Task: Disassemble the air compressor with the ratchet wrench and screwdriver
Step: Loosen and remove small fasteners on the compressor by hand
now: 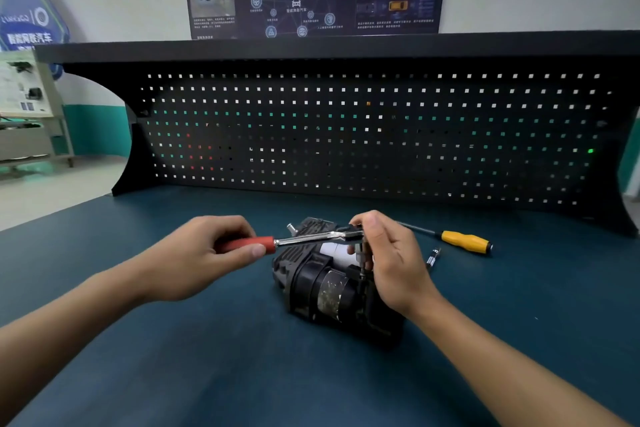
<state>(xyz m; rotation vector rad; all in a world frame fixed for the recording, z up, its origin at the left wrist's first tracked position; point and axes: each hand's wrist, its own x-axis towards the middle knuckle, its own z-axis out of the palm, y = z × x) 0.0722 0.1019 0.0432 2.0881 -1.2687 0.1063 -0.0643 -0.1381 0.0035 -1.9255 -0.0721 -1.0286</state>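
Observation:
A black air compressor [325, 291] lies on the dark blue bench top [173, 374] at the centre. Over it runs a ratchet wrench [311, 238] with a red handle and a chrome shaft, lying level from left to right. My left hand [204, 253] grips the red handle. My right hand [384, 253] holds the wrench head and the socket extension that points down into the compressor's right side. A screwdriver [464, 242] with a yellow handle lies on the bench to the right, behind my right hand.
A small chrome socket piece [433, 258] lies between my right hand and the screwdriver. A black pegboard panel [346, 135] stands along the back of the bench, with a poster on the wall above it. A display stand is at the far left.

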